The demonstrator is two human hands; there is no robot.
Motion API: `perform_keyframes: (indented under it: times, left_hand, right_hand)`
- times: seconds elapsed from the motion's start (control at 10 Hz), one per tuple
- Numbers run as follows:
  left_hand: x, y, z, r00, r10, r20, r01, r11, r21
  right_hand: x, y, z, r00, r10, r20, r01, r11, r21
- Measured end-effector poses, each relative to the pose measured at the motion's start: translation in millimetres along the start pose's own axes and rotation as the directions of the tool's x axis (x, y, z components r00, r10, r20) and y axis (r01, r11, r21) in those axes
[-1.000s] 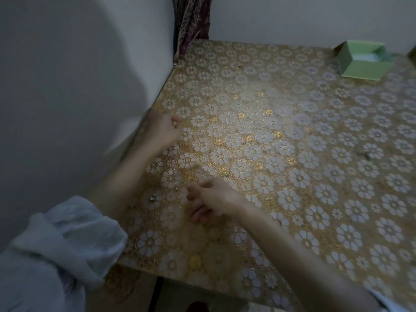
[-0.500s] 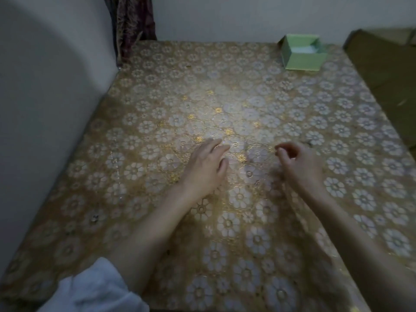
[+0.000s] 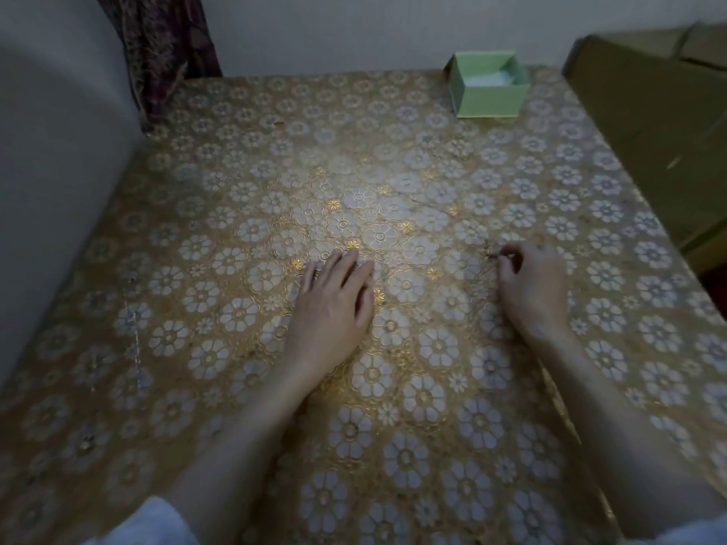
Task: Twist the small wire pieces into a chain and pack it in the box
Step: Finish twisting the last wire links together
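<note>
Left hand [image 3: 334,304] lies flat, fingers straight, steadying on desk [image 3: 220,238]; right hand [image 3: 531,285] fingers pinch small wire piece [image 3: 491,251] at frame centre-right, prob. to start chain; box [image 3: 488,85] waits open, upper right.

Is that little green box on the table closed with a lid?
No, the green box sits open at the far right of the table, with something white showing inside it.

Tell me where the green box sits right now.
In the head view, the green box stands open at the table's far right corner, close to the back wall and beside a cardboard carton, well beyond the right hand.
</note>
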State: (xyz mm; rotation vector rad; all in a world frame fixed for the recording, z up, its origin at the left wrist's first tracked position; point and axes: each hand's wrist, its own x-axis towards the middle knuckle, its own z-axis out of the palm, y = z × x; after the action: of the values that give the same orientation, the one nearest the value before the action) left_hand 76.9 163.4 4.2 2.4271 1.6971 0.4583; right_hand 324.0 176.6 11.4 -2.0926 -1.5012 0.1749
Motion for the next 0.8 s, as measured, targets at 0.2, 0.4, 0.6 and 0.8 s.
perform_keyframes:
  times: [0.2, 0.4, 0.6, 0.8]
  left_hand:
    - [0, 0, 1, 1.0, 0.006, -0.02, -0.006, 1.0, -0.019]
    - [0, -1, 2, 1.0, 0.005, -0.029, -0.006, 1.0, -0.022]
    - [-1, -1, 0, 1.0, 0.008, -0.031, -0.009, 0.999, -0.039]
    - [4, -1, -9, 0.995, -0.097, -0.016, 0.086, 0.939, -0.334]
  right_hand:
    - [5, -3, -7, 0.999, -0.034, 0.005, 0.035, 0.999, -0.029]
    - [8, -5, -13, 0.999, -0.026, 0.026, 0.026, 0.999, 0.019]
    - [1, -11, -17, 0.999, -0.028, 0.046, 0.022, 0.993, 0.117]
    - [-10, -45, -38, 0.96, -0.155, 0.234, 0.003, 0.84, 0.543]
